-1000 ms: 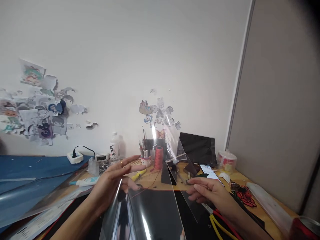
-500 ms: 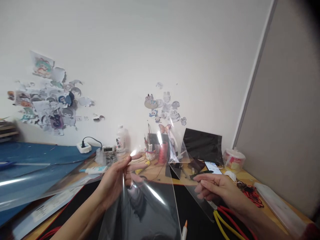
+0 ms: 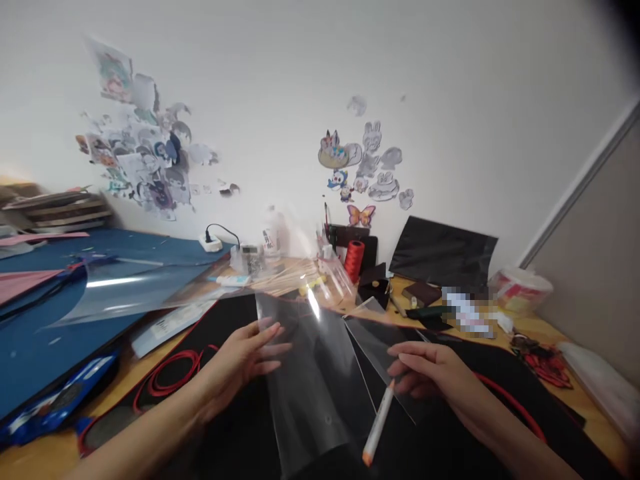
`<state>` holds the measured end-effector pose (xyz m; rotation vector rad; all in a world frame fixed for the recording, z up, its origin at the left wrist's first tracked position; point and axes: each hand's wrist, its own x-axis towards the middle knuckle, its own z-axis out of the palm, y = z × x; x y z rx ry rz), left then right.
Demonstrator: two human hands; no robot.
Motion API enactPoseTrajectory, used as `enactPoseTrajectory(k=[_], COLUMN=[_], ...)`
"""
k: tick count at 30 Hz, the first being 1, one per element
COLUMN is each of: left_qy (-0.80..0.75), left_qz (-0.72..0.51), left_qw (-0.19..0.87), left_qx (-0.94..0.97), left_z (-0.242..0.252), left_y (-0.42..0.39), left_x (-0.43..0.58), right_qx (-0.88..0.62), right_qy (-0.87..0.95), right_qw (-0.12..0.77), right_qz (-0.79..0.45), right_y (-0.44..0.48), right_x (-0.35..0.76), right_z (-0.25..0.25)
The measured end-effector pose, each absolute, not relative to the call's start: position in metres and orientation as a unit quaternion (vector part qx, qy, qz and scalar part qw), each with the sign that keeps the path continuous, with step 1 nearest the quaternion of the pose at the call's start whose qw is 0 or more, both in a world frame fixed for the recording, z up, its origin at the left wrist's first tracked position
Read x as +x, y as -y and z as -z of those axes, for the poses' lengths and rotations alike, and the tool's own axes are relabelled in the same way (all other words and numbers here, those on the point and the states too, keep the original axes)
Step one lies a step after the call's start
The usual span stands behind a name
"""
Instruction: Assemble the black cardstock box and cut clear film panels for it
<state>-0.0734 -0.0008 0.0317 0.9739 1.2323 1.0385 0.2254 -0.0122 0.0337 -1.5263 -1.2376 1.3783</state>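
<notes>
A large clear plastic sheet (image 3: 310,393) slants over the black mat (image 3: 235,427), bright streaks of glare on it. My left hand (image 3: 250,353) is at its left side, fingers spread and touching the film. My right hand (image 3: 425,373) has thumb and fingertips pinched together at the narrow right-hand part of the clear plastic, which has a straight cut edge. Just below those fingertips lies a white marker (image 3: 379,427) with orange ends. A red curved strip (image 3: 515,403) runs out from behind my right wrist, partly hidden.
A red thread spool (image 3: 355,261) stands at the back, near a propped black sheet (image 3: 445,260). Coiled red cord (image 3: 173,373) and a blue packet (image 3: 65,393) are at left. A blue board (image 3: 150,250) covers the far left, with a power strip (image 3: 211,242) behind.
My view has turned left and down. The sheet has swung lower before me; my left hand has dropped away from the raised film. My right hand keeps its pinch.
</notes>
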Motion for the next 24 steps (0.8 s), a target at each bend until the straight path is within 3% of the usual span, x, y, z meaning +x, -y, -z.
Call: enactPoseTrajectory(k=[2, 4, 6, 8, 13, 24], left_qy=[-0.628, -0.604, -0.513, -0.442, -0.383, -0.399], left_qz=[-0.482, -0.522, -0.44, -0.287, -0.152, -0.099], left_qw=[0.394, 0.114, 0.014, 0.038, 0.059, 0.068], left_qx=[0.468, 0.592, 0.737, 0.849, 0.909, 0.909], left_z=[-0.03, -0.032, -0.031, -0.019, 0.037, 0.052], left_y=[-0.006, -0.026, -0.051, -0.074, -0.096, -0.094], left_x=[-0.085, -0.087, -0.075, -0.052, -0.006, -0.009], right_qx=[-0.6, -0.621, -0.647, -0.66, -0.659, -0.617], right_qy=[0.483, 0.485, 0.486, 0.491, 0.509, 0.531], right_qw=[0.331, 0.306, 0.291, 0.285, 0.283, 0.306], right_qz=[-0.546, -0.534, -0.51, -0.492, -0.477, -0.494], right_y=[0.008, 0.003, -0.001, -0.004, -0.004, -0.003], right_x=[0.219, 0.214, 0.21, 0.209, 0.213, 0.232], right_z=[-0.014, 0.0, 0.006, 0.008, 0.01, 0.03])
